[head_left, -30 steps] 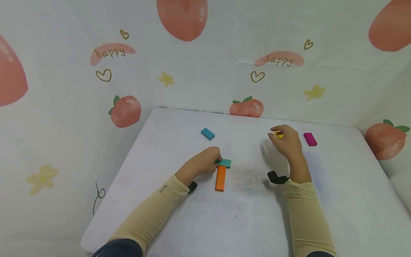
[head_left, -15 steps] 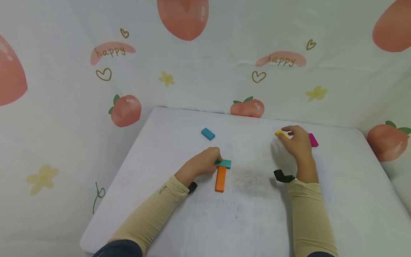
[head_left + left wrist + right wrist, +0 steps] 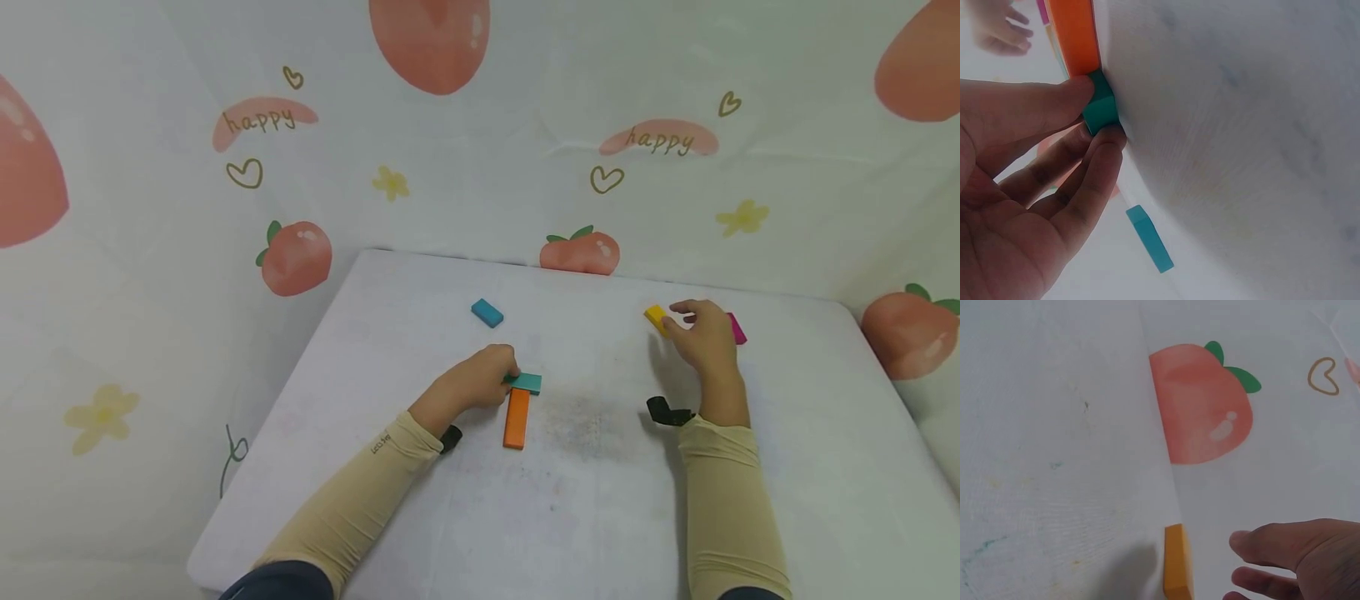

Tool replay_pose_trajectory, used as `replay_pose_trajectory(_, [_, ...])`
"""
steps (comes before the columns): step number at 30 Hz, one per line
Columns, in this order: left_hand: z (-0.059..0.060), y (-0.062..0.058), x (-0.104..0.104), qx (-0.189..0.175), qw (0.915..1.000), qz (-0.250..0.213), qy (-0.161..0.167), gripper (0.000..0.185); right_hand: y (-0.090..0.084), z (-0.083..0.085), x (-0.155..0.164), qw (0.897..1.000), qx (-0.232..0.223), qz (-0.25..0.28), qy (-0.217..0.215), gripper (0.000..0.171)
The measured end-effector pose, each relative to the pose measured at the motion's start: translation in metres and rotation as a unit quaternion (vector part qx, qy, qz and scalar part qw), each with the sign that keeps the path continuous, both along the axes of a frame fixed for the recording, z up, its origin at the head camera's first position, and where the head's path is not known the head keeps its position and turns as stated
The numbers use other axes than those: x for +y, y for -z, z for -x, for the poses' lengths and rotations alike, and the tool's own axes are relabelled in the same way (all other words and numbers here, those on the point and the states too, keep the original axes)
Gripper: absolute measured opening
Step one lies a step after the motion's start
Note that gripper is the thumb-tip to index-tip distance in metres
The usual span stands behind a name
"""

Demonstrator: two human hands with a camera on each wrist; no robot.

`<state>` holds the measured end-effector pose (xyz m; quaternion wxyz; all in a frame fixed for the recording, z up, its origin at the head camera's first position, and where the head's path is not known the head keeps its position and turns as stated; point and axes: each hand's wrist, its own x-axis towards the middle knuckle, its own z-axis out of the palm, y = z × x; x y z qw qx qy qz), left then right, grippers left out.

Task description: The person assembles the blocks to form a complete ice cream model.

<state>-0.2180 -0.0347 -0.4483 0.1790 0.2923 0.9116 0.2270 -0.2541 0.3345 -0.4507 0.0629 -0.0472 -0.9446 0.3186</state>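
My left hand (image 3: 480, 375) pinches a teal block (image 3: 528, 382) at its left end. In the left wrist view the thumb and fingers close on the sides of this teal block (image 3: 1102, 106). The far end of an orange block (image 3: 516, 418) meets the teal one, so the two form a T on the table. Fingers parted, my right hand (image 3: 705, 333) hovers beside a yellow block (image 3: 656, 317). The right wrist view has a gap between its fingers (image 3: 1260, 544) and the yellow block (image 3: 1177, 565).
A blue block (image 3: 487, 312) lies toward the back, left of centre. Partly behind my right hand is a magenta block (image 3: 738, 328). The white table (image 3: 600, 517) ends at a printed backdrop (image 3: 480, 167) with peaches.
My right hand has drawn to the right, uncovering the yellow block and covering part of the magenta one. The left hand stays on the teal block.
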Motion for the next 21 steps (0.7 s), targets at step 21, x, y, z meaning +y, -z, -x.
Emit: replay_pose_trajectory(21, [-0.001,-0.001,-0.002,-0.006,0.9999,-0.016,-0.001,0.033,0.013,0.01,0.0,0.998,-0.068,0.004,-0.002,0.044])
